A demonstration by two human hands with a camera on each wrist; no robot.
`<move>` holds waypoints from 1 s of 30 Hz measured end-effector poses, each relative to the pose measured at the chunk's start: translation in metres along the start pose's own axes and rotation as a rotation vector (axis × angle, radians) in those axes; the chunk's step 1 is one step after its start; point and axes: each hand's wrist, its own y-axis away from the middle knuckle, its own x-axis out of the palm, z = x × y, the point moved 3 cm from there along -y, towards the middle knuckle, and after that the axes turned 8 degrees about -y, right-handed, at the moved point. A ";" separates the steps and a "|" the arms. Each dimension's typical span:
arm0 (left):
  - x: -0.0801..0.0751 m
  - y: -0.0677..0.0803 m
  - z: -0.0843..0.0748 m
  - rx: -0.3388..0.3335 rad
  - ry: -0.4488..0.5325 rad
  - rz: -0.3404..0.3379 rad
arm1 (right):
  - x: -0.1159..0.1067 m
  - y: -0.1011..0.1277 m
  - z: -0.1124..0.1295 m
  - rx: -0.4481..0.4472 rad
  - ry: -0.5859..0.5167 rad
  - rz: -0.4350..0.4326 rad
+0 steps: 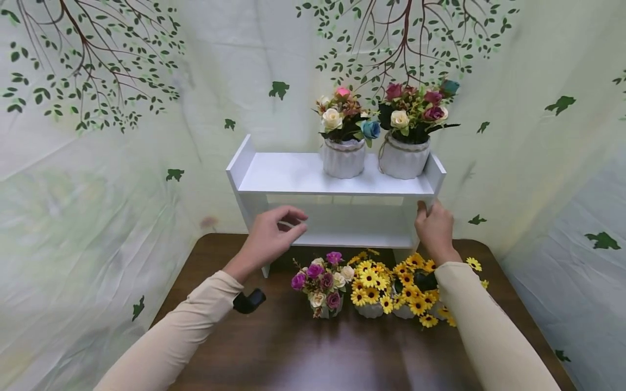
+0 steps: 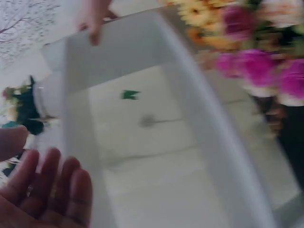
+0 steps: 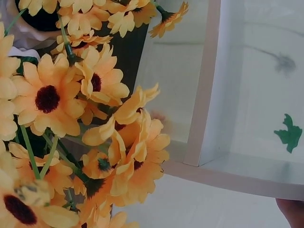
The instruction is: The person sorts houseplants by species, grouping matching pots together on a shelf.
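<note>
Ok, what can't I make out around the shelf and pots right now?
- Head view: right hand fingertips hidden behind the white shelf side panel.
- Head view: daisy pots largely hidden by their own blooms and the right sleeve.
- Left wrist view: motion-blurred; purple flowers lack detail.

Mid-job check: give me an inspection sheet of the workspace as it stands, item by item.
Surface: dark wooden table, bare in front.
Job's things: white shelf standing at the table's back edge; two mixed-flower pots on its top board.
Clutter: purple-flower pot and two yellow daisy pots on the table in front of the shelf.
Grippers: left hand at the shelf's lower opening, fingers relaxed, holding nothing; right hand touching the shelf's right side panel.
Cables: nothing seen.
Surroundings: pale cloth backdrop printed with branches and leaves.
</note>
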 end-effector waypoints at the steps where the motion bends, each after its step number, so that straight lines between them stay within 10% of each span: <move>1: 0.003 0.008 0.007 0.003 0.004 -0.001 | 0.000 0.000 0.000 0.002 -0.002 0.002; 17: 0.087 0.095 0.131 -0.336 0.046 0.107 | -0.004 0.000 0.004 -0.003 0.005 0.008; 24: 0.133 0.123 0.160 -0.270 -0.095 -0.004 | -0.001 0.000 0.004 -0.005 0.004 0.012; 30: 0.165 0.126 0.166 -0.264 -0.154 0.043 | -0.002 0.000 0.003 -0.002 0.023 0.021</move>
